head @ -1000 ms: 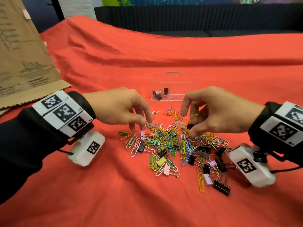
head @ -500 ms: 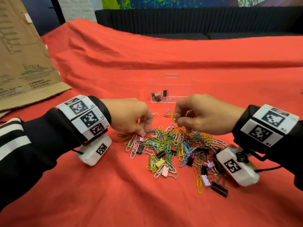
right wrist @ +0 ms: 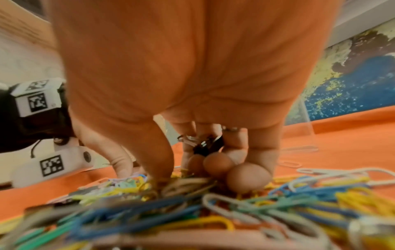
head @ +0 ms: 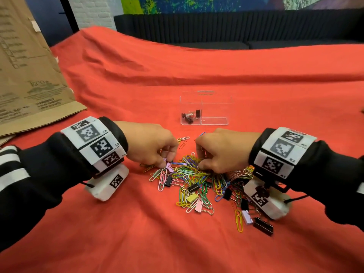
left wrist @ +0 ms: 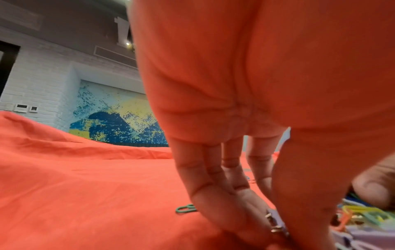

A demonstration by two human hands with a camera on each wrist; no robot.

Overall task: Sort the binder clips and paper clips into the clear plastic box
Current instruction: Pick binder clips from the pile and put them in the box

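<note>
A pile of coloured paper clips and binder clips [head: 197, 182] lies on the red cloth [head: 137, 233]. Behind it stands the clear plastic box [head: 226, 107], with black binder clips [head: 190, 116] in its left compartment. My left hand [head: 167, 163] reaches down at the pile's left edge and pinches a lilac binder clip [head: 169, 166] between thumb and fingers; the left wrist view shows that clip [left wrist: 276, 223]. My right hand [head: 199, 163] is at the pile's far side. Its curled fingers hold a black binder clip [right wrist: 206, 147], while thumb and forefinger dip into the paper clips [right wrist: 192, 203].
A brown cardboard sheet [head: 29, 75] lies at the left. A dark sofa [head: 236, 30] runs along the far side. The cloth rises in folds behind the box. More binder clips [head: 263, 226] lie at the pile's near right, under my right wrist.
Both hands have dropped from above the pile into it. The left now pinches the lilac clip. The right has tucked its black clip into its curled fingers.
</note>
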